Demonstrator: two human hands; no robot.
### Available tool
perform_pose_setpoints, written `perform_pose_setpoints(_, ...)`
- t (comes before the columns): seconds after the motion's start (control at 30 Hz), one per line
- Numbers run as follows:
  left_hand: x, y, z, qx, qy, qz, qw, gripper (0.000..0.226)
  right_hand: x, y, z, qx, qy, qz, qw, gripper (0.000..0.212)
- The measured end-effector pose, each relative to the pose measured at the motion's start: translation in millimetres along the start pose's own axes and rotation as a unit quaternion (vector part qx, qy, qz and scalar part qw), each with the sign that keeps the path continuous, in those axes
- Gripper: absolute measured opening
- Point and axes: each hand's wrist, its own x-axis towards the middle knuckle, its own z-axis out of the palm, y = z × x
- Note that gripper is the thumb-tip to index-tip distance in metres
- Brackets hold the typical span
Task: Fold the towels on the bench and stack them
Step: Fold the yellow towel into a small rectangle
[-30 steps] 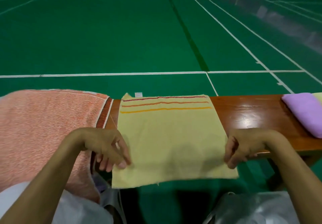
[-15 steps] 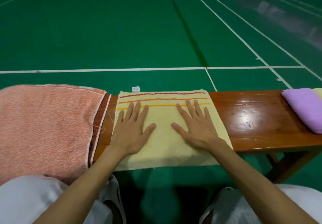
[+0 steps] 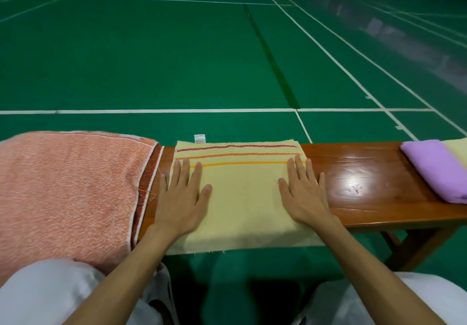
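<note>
Currently, left hand point(image 3: 180, 198) and right hand point(image 3: 304, 196) lie flat, fingers spread, on a yellow towel point(image 3: 242, 198) across the bench point(image 3: 366, 190).
Smoothing seems the step in hand; folding next would call for pinching its corners. An orange towel point(image 3: 68, 190) at left and a folded purple towel point(image 3: 434, 170) at right are cut off by the frame.

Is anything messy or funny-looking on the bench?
A bit. The yellow towel hangs over the near edge of the bench, its hem frayed, and loose threads dangle from the striped border of the orange towel. Nothing is spilled or broken.
</note>
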Motion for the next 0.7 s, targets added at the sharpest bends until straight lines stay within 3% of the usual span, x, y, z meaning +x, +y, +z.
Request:
perform_pose_setpoints(0.07,-4.3,0.3,-4.7,-0.055,0.037,-0.005,0.998,0.073,-3.3,0.8,-3.4,0.057,0.059,0.004,0.997,0.060)
perform_pose_setpoints(0.13,-5.9,-1.0,-9.5,-0.104,0.131,-0.032,0.985,0.058,-6.5,2.1,-14.1,0.126,0.128,0.036,0.983,0.047)
perform_pose_setpoints(0.2,-4.8,-3.5,-15.2,-0.108,0.188,-0.081,0.973,0.039,-8.9,3.0,-25.8,0.113,0.131,0.084,0.981,0.043)
perform_pose_setpoints(0.33,-1.1,-10.8,-24.1,-0.048,0.093,-0.197,0.975,0.051,-7.2,4.1,-37.4,0.019,0.042,0.135,0.990,0.043)
perform_pose_setpoints(0.4,1.7,-12.3,-24.3,-0.065,0.091,-0.180,0.977,0.041,-2.8,6.2,-38.1,0.031,0.032,0.136,0.990,0.030)
perform_pose_setpoints(0.5,2.7,-10.9,-27.9,-0.167,0.102,-0.089,0.977,0.022,5.0,14.1,-44.3,0.066,0.013,0.133,0.989,0.015)
perform_pose_setpoints(0.6,6.1,-16.3,-35.4,-0.273,0.094,-0.041,0.957,0.022,9.5,27.2,-53.0,0.172,-0.005,0.124,0.977,0.017)
perform_pose_setpoints(0.7,11.4,-19.1,-47.2,-0.443,0.028,-0.122,0.888,0.020,3.9,32.9,-65.7,0.355,0.004,0.118,0.927,0.014)
